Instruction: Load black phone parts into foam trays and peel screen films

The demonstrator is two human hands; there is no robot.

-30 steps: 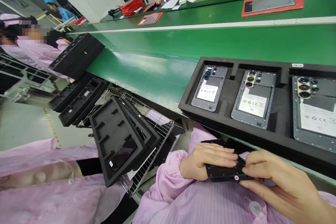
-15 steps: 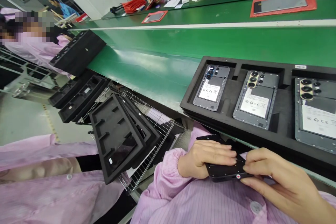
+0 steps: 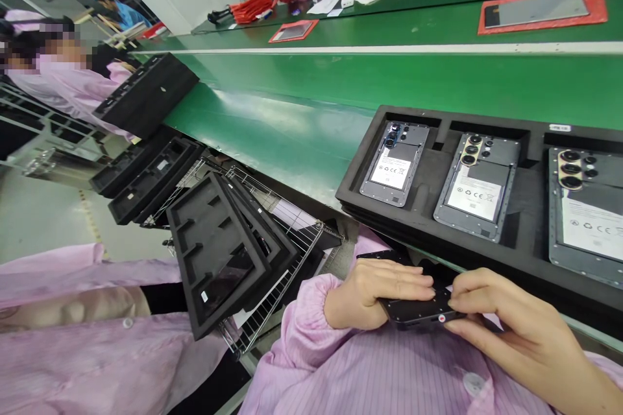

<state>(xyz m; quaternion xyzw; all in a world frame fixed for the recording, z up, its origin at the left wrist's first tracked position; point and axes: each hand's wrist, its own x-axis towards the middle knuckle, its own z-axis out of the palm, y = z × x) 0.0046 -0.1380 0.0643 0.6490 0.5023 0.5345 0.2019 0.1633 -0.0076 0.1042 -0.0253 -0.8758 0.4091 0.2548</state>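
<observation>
My left hand (image 3: 374, 292) is closed around a flat black phone part (image 3: 418, 310) held close to my chest. My right hand (image 3: 506, 324) pinches the same part at its near edge, by a small red dot. Just beyond my hands a black foam tray (image 3: 428, 175) lies on the green conveyor belt (image 3: 302, 123). Three phone frames with camera rings and white labels lie in the tray: one on the left (image 3: 395, 162), one in the middle (image 3: 479, 185), one on the right (image 3: 586, 207).
A tilted wire rack (image 3: 287, 253) to my left holds stacked empty black foam trays (image 3: 214, 259). More black trays (image 3: 146, 94) rest at the belt's left edge. Red mats with panels (image 3: 540, 10) lie across the belt. People in pink coats work at left and far back.
The view shifted slightly; my hands and the black part rose a little toward the tray. The grip on the part looks the same.
</observation>
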